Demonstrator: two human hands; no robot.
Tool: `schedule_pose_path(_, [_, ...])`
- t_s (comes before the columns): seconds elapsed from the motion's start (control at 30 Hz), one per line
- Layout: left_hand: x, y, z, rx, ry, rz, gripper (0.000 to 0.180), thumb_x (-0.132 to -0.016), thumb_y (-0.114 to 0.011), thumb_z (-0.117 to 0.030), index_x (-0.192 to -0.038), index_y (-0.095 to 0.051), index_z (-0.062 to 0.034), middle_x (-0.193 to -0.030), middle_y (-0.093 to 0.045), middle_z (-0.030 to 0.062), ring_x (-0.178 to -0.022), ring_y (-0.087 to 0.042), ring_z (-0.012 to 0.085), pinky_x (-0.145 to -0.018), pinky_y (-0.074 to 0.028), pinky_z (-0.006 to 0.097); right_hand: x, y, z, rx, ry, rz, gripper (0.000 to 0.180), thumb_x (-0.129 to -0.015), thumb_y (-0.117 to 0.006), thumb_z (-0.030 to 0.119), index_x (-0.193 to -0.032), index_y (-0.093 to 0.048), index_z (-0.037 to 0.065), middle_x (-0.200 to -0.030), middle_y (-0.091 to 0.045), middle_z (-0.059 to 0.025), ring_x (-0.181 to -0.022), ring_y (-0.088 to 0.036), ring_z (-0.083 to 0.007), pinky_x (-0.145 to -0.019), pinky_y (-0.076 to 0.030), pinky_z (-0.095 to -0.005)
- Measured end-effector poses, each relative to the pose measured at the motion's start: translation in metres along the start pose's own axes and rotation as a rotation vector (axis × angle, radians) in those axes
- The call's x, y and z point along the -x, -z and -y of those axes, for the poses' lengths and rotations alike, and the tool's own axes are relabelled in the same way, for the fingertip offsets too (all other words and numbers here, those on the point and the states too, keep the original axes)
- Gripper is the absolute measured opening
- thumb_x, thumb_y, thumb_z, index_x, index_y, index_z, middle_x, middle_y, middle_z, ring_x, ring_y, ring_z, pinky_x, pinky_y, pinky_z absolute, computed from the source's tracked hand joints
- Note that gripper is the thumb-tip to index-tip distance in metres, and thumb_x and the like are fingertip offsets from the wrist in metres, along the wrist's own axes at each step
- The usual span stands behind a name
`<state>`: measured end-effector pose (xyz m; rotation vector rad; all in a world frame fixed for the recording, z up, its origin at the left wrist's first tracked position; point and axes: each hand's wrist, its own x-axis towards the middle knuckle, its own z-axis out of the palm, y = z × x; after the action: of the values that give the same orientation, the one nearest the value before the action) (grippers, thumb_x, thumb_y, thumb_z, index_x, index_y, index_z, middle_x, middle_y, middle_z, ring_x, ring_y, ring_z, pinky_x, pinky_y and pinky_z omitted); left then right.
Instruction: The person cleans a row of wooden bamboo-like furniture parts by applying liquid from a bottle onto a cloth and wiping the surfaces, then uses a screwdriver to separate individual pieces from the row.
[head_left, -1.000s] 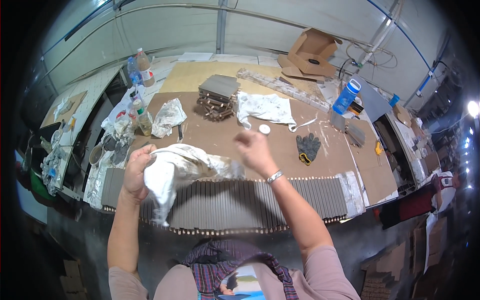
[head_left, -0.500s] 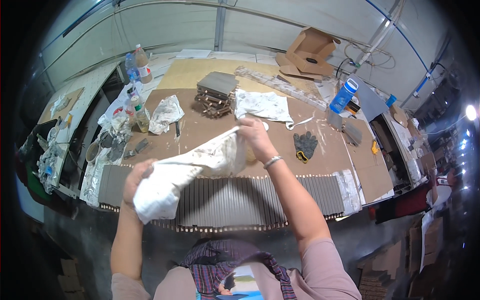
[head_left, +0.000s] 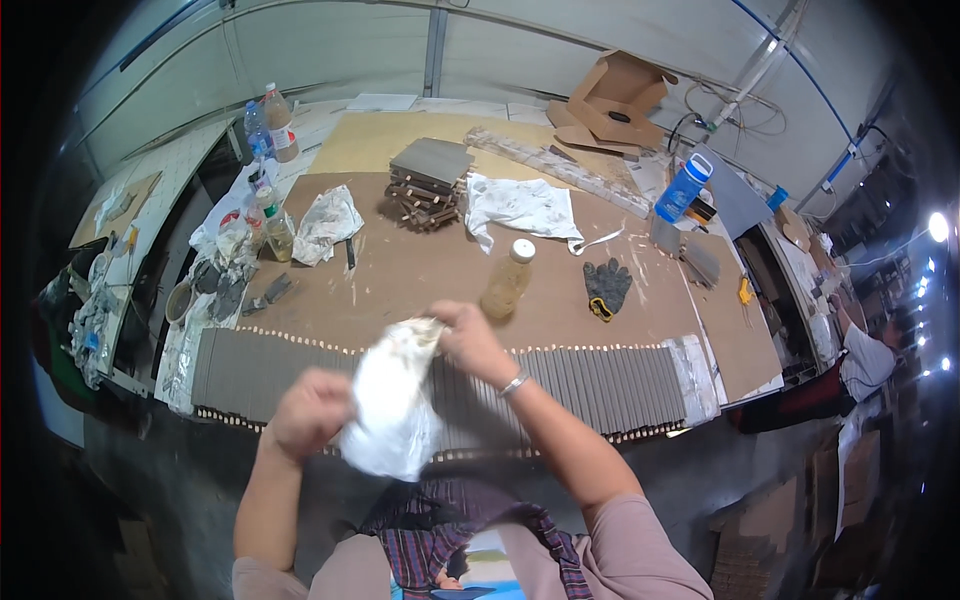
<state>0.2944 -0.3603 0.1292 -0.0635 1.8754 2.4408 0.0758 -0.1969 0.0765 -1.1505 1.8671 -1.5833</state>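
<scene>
A white rag (head_left: 392, 405) with brown stains hangs bunched between my hands, above a long row of thin grey slats (head_left: 490, 400) standing on edge side by side. My right hand (head_left: 468, 338) grips the rag's upper corner. My left hand (head_left: 312, 412) is closed at the rag's left edge, its fingers partly blurred. Just beyond my right hand stands a clear bottle (head_left: 506, 285) with a white cap and yellowish liquid. A dark grey glove (head_left: 607, 287) with a yellow cuff lies farther right.
A stack of grey pieces (head_left: 428, 180) and a second white cloth (head_left: 522, 210) lie at the back. Crumpled cloth (head_left: 328, 225) and several bottles are at the left. A blue water bottle (head_left: 685, 188) and an open cardboard box (head_left: 618, 105) stand back right. Another person (head_left: 868, 362) is at far right.
My hands have drawn closer together, and the rag, stretched between them before, now hangs gathered. My right hand has come down and nearer, uncovering the capped bottle.
</scene>
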Motion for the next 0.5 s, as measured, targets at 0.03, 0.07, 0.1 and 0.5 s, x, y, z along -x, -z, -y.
schedule_pose_path(0.03, [0.006,0.002,-0.004,-0.29,0.059,0.119,0.025,-0.086,-0.073,-0.02,-0.095,-0.073,0.0032,-0.085,-0.075,0.012,-0.084,-0.073,0.023,-0.08,-0.057,0.035,-0.003,0.016,0.008,-0.114,-0.083,0.023,0.017,-0.089,-0.063,0.008,-0.099,-0.07,-0.005,-0.094,-0.073,-0.0078,-0.087,-0.065,-0.0097,-0.079,-0.054,-0.0297])
schedule_pose_path(0.07, [0.011,0.003,-0.008,-0.553,0.08,0.259,0.022,-0.085,-0.076,-0.022,-0.089,-0.077,-0.0001,-0.08,-0.076,0.0103,-0.08,-0.073,0.0227,-0.077,-0.057,0.034,-0.003,0.027,0.015,-0.283,-0.075,0.012,0.013,-0.089,-0.061,0.007,-0.093,-0.068,-0.003,-0.094,-0.072,-0.0091,-0.084,-0.066,-0.0118,-0.078,-0.055,-0.0287])
schedule_pose_path(0.1, [0.012,-0.003,-0.017,-0.84,0.033,0.134,0.027,-0.083,-0.077,-0.021,-0.099,-0.075,0.0006,-0.094,-0.075,0.0132,-0.088,-0.073,0.027,-0.082,-0.056,0.036,-0.004,0.037,0.012,-0.324,-0.063,0.056,0.011,-0.089,-0.06,0.007,-0.09,-0.067,-0.002,-0.093,-0.072,-0.0098,-0.085,-0.066,-0.0124,-0.078,-0.055,-0.0287])
schedule_pose_path(0.5, [-0.051,-0.04,0.065,-0.318,-0.316,-0.431,0.085,-0.079,-0.062,0.008,-0.156,-0.027,-0.0022,-0.125,-0.064,0.0168,-0.107,-0.066,0.0234,-0.093,-0.053,0.033,0.01,0.018,0.013,-0.99,-0.147,0.213,0.022,-0.092,-0.066,0.011,-0.112,-0.061,0.003,-0.11,-0.068,-0.008,-0.1,-0.067,-0.0185,-0.089,-0.056,-0.0319])
